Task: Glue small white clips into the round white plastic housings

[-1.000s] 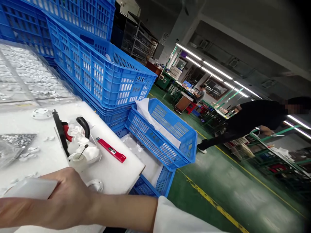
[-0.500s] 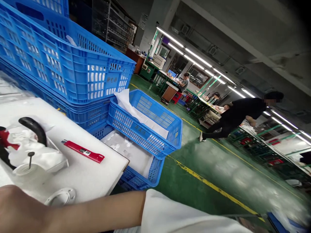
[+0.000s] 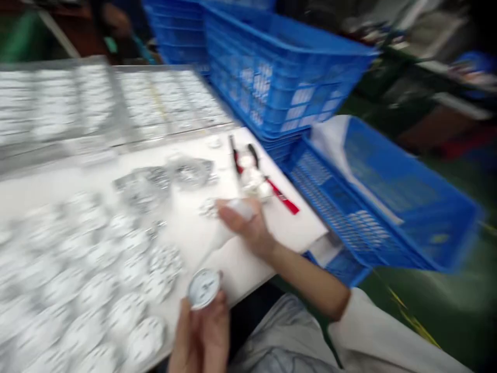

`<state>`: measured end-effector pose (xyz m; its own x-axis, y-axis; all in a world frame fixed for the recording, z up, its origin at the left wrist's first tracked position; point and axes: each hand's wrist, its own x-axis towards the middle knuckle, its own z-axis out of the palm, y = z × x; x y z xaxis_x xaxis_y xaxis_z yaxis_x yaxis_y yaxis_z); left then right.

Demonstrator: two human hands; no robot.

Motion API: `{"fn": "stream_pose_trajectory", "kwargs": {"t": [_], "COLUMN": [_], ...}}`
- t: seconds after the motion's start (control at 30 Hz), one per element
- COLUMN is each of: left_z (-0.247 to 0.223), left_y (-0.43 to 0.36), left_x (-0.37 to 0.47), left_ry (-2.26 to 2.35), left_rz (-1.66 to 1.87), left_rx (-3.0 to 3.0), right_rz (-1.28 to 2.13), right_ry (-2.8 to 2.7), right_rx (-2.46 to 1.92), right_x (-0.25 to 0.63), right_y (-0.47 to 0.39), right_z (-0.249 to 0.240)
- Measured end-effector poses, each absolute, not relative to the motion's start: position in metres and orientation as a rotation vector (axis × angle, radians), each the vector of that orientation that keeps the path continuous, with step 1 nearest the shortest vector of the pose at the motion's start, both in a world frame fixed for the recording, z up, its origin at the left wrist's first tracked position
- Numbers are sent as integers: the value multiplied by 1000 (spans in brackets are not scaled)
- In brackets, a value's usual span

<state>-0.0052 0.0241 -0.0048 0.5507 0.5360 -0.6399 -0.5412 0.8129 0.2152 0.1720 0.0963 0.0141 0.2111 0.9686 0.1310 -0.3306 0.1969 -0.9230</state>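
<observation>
My left hand (image 3: 202,331) is closed on a round white disc part (image 3: 204,288) with a grey-white face, tilted up just off the table's front edge. My right hand (image 3: 252,228) is over the white tabletop (image 3: 248,269) with its fingers curled. A small whitish thing (image 3: 241,209) shows at its thumb, too blurred to name. Left of my hands lie many round white disc parts (image 3: 97,287) in rows. Beyond my right hand are a red-handled tool (image 3: 285,198), crumpled white material (image 3: 252,178) and a black curved handle (image 3: 253,154).
Clear bags of small parts (image 3: 190,171) lie mid-table, and trays of white parts (image 3: 163,98) line the back. Stacked blue crates (image 3: 287,77) stand behind, and another blue crate (image 3: 388,207) is at right. At the top left is another person's hand (image 3: 116,20).
The view has swung left and down, from the crates and aisle to the table. My left hand and the disc part are now in view. The picture is smeared by motion.
</observation>
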Motion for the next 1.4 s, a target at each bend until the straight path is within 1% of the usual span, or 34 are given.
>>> {"fn": "stream_pose_trajectory", "kwargs": {"t": [0.1, 0.17, 0.3, 0.43, 0.57, 1.1, 1.4], "left_z": [0, -1, 4, 16, 21, 17, 17], "left_y": [12, 10, 11, 15, 19, 18, 17], "left_x": [5, 16, 25, 22, 21, 20, 19], "left_ry": [813, 779, 718, 718, 707, 623, 627], "left_rz": [876, 963, 980, 936, 926, 933, 918], "left_rx": [-70, -116, -149, -139, -151, -160, -158], "right_rz": [1047, 1013, 723, 584, 554, 430, 439], "right_ry": [-913, -926, -1113, -1253, -1323, -1468, -1470], "right_rx": [-870, -840, -887, -962, -962, -859, -815], "right_x": [177, 180, 179, 176, 176, 174, 174], "right_y": [92, 93, 94, 90, 88, 91, 94], "right_z": [5, -1, -4, 4, 6, 0, -4]}}
